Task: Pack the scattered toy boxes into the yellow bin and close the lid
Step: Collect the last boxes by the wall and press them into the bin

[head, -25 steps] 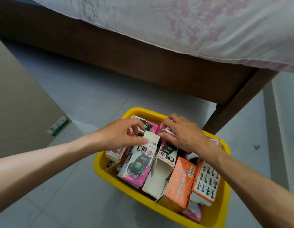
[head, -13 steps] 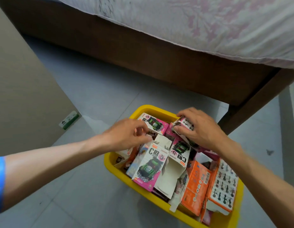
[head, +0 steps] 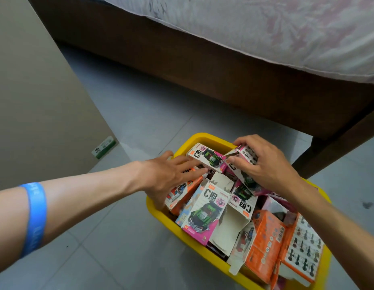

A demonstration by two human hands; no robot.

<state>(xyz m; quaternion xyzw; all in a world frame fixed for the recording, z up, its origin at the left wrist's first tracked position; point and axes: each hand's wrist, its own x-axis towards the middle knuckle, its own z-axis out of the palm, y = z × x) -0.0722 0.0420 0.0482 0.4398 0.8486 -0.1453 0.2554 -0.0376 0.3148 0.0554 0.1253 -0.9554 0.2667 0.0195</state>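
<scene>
Head view, hidden: the yellow bin [head: 161,214] is cut off at the lower right edge; its floor is buried under boxes, and I see no lid.
Head view, hard to read: small print on most boxes is too fine to make out; only "C03" shows plainly.
Yellow bin: smooth plastic, rounded rim, standing on the grey tiled floor [head: 123,114] by the wooden bed frame [head: 202,65]; its long axis runs from far left to near right.
Toy boxes: thin printed card, oblong, jumbled at angles, some with flaps open.
Pink car box [head: 205,216]: lies flat near the bin's left wall, long axis toward me.
Orange box [head: 263,245]: creased, leaning at the near right.
My left hand [head: 167,176]: fingers straight, lying flat on the boxes at the bin's far left.
My right hand [head: 265,164]: fingers curled round a pink box [head: 242,162] at the far end, tilted.
Wristband [head: 34,218]: blue, rubbery, on my left forearm.
</scene>
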